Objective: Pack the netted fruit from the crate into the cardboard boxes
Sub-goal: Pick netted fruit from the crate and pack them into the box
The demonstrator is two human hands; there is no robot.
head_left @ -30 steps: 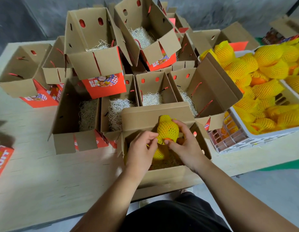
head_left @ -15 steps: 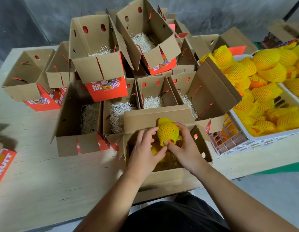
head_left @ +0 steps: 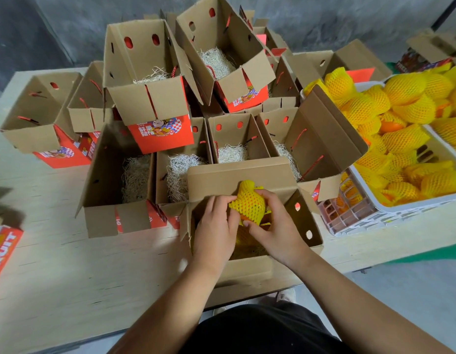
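Your left hand point(head_left: 216, 226) and right hand point(head_left: 275, 226) both grip one netted fruit point(head_left: 248, 206), fingers curled round it, held over nearest cardboard box point(head_left: 247, 267) mouth, likely for seating onto yellow fruit below. Crate point(head_left: 380, 215) at your 2 o'clock, heaped; boxes at 12 hold only straw.

Fruit packing area, warehouse or back-room type. Bare grey concrete wall point(head_left: 324, 19) behind, grey concrete floor point(head_left: 413, 290) at right. Plain plywood table point(head_left: 68, 277), unfinished surface. Many identical open cardboard boxes point(head_left: 150, 80) stacked toward table's far edge, red printed panels, shredded paper fill point(head_left: 182, 175) inside several. White plastic crate point(head_left: 375, 215) at table's right edge, heaped with fruit in yellow foam nets point(head_left: 405, 90). More flattened printed cartons at left edge. No household furnishings in view; batch packing setup.
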